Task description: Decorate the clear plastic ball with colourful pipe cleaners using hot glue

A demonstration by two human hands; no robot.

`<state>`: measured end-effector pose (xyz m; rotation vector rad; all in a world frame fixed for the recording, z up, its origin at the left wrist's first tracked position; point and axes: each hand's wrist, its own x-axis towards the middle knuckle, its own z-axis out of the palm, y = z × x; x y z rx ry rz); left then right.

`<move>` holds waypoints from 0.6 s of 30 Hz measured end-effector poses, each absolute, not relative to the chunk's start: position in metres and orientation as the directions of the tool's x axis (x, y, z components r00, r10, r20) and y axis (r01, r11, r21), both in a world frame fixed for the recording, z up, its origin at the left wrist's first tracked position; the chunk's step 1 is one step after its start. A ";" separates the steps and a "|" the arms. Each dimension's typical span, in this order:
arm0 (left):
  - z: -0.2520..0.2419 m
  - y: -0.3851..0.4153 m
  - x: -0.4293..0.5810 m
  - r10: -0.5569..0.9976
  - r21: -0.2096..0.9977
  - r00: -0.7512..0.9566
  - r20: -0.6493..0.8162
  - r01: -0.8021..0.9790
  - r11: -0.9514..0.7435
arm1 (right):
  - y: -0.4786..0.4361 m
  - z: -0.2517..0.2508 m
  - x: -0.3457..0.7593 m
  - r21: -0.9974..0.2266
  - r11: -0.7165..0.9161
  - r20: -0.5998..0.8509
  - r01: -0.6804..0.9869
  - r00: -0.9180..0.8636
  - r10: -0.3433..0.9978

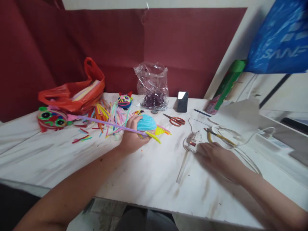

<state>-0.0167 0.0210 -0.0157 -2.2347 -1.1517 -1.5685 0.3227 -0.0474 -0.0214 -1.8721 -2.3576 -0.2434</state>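
Note:
My left hand [132,138] is closed around a ball [146,123] wrapped in light blue pipe cleaners. A long purple pipe cleaner [106,122] stretches from the ball to the left, and a yellow one [154,137] sticks out at its lower right. To the right, the fingers of my right hand [213,153] are curled at the handle side of a white hot glue gun [193,142] with a lit red switch. The handle itself is mostly hidden by the fingers. A clear glue stick [182,168] projects from the gun's back end toward me.
Red-handled scissors [176,120], a phone [182,102] and yellow-handled pliers [221,137] lie beyond my hands. Loose pipe cleaners [115,117], two decorated balls [124,100] [53,119], a red bag [72,94] and a clear bag [154,83] stand farther back. White cords [245,160] loop at right.

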 end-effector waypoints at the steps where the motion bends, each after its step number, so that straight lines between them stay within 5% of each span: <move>1: -0.016 0.019 -0.015 0.500 0.278 0.150 0.853 0.680 -0.679 | -0.046 -0.026 0.322 0.049 0.206 0.177 0.977 -0.211 0.961; 7: -0.018 0.012 -0.012 0.511 0.238 0.209 0.834 0.700 -0.673 | -0.040 -0.046 0.338 0.071 0.180 0.308 0.981 -0.193 0.932; 12: -0.018 0.011 -0.012 0.533 0.241 0.238 0.812 0.695 -0.678 | -0.052 -0.031 0.342 -0.086 0.458 0.605 0.885 -0.319 0.730; 18: -0.019 0.012 -0.013 0.546 0.215 0.302 0.781 0.690 -0.691 | -0.055 0.026 0.276 -0.194 0.727 0.604 0.658 -0.504 0.617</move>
